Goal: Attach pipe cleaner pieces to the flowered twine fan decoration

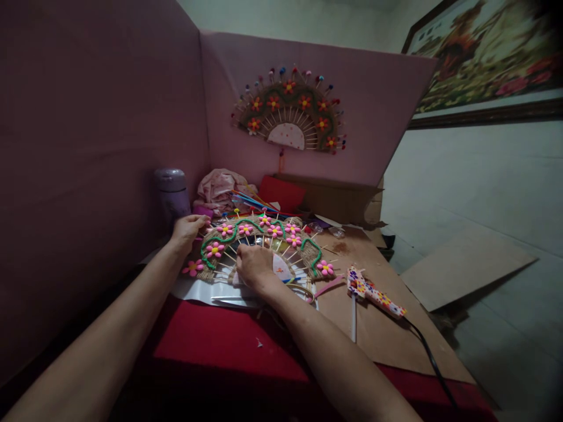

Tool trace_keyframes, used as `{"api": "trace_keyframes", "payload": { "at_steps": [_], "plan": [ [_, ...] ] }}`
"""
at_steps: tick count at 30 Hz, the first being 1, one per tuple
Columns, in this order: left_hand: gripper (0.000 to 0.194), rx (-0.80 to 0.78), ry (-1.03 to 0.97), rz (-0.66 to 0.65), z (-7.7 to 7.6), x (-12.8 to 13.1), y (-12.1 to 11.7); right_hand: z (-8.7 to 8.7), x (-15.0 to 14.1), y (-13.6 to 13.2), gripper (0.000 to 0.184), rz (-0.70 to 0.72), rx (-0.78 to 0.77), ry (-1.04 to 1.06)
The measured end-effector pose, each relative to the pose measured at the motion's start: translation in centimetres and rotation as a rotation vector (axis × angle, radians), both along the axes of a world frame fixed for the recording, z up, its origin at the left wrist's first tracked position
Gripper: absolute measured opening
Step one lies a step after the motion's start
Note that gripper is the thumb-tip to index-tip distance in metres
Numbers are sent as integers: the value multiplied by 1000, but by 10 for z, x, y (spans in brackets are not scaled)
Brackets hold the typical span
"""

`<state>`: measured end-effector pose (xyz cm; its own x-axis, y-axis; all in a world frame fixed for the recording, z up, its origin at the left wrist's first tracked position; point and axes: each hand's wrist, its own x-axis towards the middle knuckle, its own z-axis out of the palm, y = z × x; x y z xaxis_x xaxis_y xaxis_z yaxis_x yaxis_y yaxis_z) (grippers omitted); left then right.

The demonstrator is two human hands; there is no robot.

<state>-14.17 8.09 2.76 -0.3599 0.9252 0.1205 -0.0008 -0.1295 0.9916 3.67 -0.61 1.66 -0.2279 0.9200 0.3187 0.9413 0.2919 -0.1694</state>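
A fan-shaped craft piece [264, 243] lies flat on the table. It is made of wooden sticks, jute weave, a green cord and pink flowers. My left hand [188, 228] grips its upper left edge with fingers curled round the rim. My right hand [254, 266] rests on the lower middle of the fan, near the white hub, fingers bent down and pressed onto the sticks. Whether it holds anything small is hidden. A white sheet [206, 291] lies under the fan.
A patterned glue gun [373, 293] with a black cord lies on brown cardboard [396, 334] to the right. A purple flask [171, 190], crumpled cloth [220, 186] and coloured sticks [250, 202] sit behind. A finished fan [290, 111] hangs on the pink partition. A red cloth [220, 340] covers the near table.
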Motion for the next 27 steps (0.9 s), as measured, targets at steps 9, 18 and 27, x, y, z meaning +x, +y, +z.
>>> {"api": "trace_keyframes", "payload": {
  "at_steps": [9,18,27],
  "plan": [
    [13,-101,52,109,4,3,0,0,0,0,24,5,-11,10],
    [13,-111,82,114,3,5,3,-1,0,0,22,0,19,6],
    [11,-102,112,93,8,8,-3,0,0,-1,23,3,10,-2]
  ]
}}
